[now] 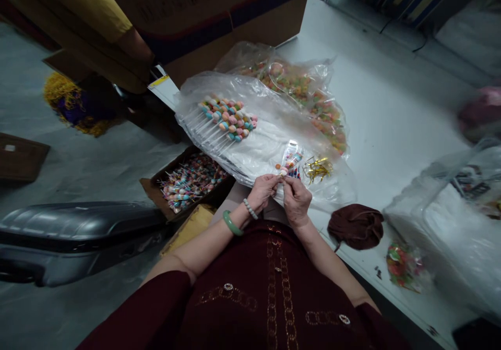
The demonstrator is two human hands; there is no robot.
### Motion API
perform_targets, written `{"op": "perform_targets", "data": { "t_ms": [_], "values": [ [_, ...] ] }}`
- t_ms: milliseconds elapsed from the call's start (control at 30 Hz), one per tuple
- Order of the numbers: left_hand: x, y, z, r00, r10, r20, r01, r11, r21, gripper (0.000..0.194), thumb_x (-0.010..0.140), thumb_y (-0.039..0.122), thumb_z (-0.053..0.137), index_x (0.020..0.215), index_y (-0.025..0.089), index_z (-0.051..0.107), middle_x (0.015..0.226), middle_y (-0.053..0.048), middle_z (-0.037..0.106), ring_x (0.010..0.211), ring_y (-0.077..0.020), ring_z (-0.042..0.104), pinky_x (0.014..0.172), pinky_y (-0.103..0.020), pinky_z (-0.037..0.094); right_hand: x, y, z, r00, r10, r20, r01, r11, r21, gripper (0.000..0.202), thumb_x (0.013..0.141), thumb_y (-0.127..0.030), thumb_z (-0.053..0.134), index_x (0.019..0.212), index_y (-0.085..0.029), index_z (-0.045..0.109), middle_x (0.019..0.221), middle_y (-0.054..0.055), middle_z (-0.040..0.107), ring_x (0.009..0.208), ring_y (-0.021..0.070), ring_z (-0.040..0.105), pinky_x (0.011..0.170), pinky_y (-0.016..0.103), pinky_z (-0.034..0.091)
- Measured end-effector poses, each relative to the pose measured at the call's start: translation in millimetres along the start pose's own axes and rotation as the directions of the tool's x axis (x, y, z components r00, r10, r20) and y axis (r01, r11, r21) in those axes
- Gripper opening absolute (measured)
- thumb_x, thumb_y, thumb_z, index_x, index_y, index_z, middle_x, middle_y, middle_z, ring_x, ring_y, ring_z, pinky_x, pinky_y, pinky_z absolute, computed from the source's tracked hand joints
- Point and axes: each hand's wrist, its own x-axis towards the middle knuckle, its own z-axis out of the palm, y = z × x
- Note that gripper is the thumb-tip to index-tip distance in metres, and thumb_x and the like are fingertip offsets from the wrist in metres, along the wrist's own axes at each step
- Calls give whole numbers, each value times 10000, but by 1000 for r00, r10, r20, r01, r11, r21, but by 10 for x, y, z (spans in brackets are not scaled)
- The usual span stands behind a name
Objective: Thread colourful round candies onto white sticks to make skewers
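Note:
My left hand (264, 189), below a bead bracelet and a green bangle, is closed in a pinch. My right hand (296, 198) pinches just beside it, fingertips nearly touching. Between them is the near end of a small clear candy packet (291, 157) with pastel balls inside and a glint of gold at the fingertips. Right of it lie gold twist ties (319, 169) on the clear plastic sheet (270, 131). Farther left on that sheet rests a pile of candy-ball sticks (230, 118), white sticks pointing toward the table's left edge.
A large plastic bag of colourful candies (301, 86) lies behind, before a big cardboard box (211, 21). Below left stands an open carton (191, 183) of wrapped candy sticks, near a grey suitcase (78, 235). A brown cloth bundle (355, 226) sits at right. A person's arm (135, 45) shows at upper left.

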Motion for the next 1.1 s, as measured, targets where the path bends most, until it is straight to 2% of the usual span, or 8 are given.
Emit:
{"op": "perform_targets", "data": {
  "t_ms": [400,567,700,767,833,900,967,1100],
  "values": [
    [15,-34,-89,980,185,80,-200,937,287,411,683,528,689,611,148,550,557,54,404,558,-76,325,536,-236,248,25,54,29,994,-20,110,49,962,-268,261,881,-224,432,779,-184,668,753,63,707,647,151,599,616,250,368],
    [29,-96,-85,970,241,41,-242,921,306,377,745,465,624,586,176,442,569,57,363,580,-86,313,551,-234,256,23,12,39,971,150,184,-155,988,10,209,860,-323,510,752,-203,643,697,23,660,624,138,558,599,247,374],
    [8,-71,-72,976,214,30,-215,945,247,392,734,463,648,595,182,413,567,64,346,563,-77,293,531,-222,238,74,-1,47,791,485,374,-610,674,417,231,719,-400,652,653,-206,546,503,-56,493,436,90,393,424,222,289],
    [-24,-7,-87,988,131,87,-145,974,173,402,711,478,677,606,178,430,548,72,339,527,-65,269,501,-217,206,116,-2,-1,707,491,510,-707,492,507,254,633,-377,722,710,-201,556,497,-79,469,400,69,347,372,203,218],
    [-68,69,-123,974,-12,227,-11,995,100,398,684,476,711,628,169,464,535,73,365,486,-50,254,469,-213,163,145,-2,-82,693,412,591,-720,421,551,342,577,-321,766,849,-198,600,547,-82,507,409,59,364,362,186,199],
    [-111,134,-178,909,-143,390,123,989,75,383,642,445,759,661,151,516,545,60,424,461,-36,267,450,-206,138,139,-13,-170,711,290,641,-691,458,560,391,594,-308,761,943,-195,625,569,-71,521,416,61,373,362,188,207],
    [-135,198,-243,844,-211,494,191,977,91,383,590,417,800,696,127,574,566,39,484,447,-26,287,437,-199,136,92,-48,-248,769,164,618,-567,621,541,288,691,-349,701,917,-177,650,553,-46,518,418,76,372,368,213,239],
    [-114,490,-397,751,-274,601,138,955,263,384,587,457,789,656,117,622,525,19,514,404,-38,307,417,-213,164,-37,-200,-393,904,-131,408,-42,921,388,218,847,-380,576,803,-182,658,621,28,584,532,142,486,499,285,390]
  ]
}}
